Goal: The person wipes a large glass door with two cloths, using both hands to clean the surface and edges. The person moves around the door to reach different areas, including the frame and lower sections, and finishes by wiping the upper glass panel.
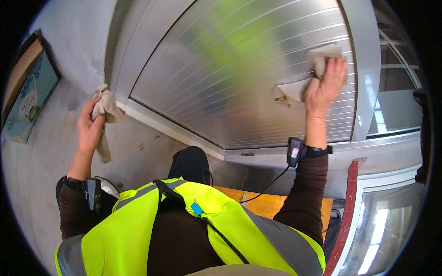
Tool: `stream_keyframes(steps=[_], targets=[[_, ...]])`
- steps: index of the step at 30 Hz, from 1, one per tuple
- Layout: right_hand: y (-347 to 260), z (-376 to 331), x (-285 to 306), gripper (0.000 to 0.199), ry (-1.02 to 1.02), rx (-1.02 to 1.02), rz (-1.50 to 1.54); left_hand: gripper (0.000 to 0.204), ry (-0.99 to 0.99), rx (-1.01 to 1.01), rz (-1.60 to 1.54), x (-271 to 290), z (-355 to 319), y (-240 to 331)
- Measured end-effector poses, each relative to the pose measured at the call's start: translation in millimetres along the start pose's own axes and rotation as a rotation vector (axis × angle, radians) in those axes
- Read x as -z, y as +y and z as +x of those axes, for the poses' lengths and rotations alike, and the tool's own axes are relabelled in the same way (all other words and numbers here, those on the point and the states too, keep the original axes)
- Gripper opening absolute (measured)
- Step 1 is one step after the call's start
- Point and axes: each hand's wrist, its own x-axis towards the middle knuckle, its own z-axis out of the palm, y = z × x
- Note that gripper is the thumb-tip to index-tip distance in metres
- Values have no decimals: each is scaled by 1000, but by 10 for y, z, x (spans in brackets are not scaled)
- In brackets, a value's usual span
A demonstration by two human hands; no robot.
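Note:
My right hand [325, 88] presses a pale beige cloth [294, 91] flat against a ribbed, shiny metal door panel [221, 78], near its right side. Parts of that cloth stick out above the fingers and to the left of the palm. Off to the left, my left hand [89, 124] grips a second crumpled beige cloth [108, 107], whose loose end hangs below the hand. This hand is held above the floor, near the door frame's left side, apart from the panel.
A blue-green printed box [34, 99] stands against the wall at far left. A wooden board [267, 202] lies behind my right arm. At right are a red strip [347, 216] and a white-framed glass pane [382, 225]. A raised sill [175, 131] runs under the door.

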Motion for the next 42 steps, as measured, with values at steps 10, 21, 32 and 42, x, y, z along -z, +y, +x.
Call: stream_keyframes(steps=[10, 21, 32, 42], targets=[[-1112, -894, -561, 54, -308, 237, 217, 42, -72, 77, -4, 68, -33, 48], [-91, -28, 186, 46, -213, 310, -77, 42, -14, 37, 34, 76, -26, -14], [255, 465, 881, 52, 129, 29, -120, 41, 15, 17, 15, -41, -14, 24], [-264, 48, 263, 38, 23, -144, -187, 41, -5, 48, 55, -100, -11, 158]])
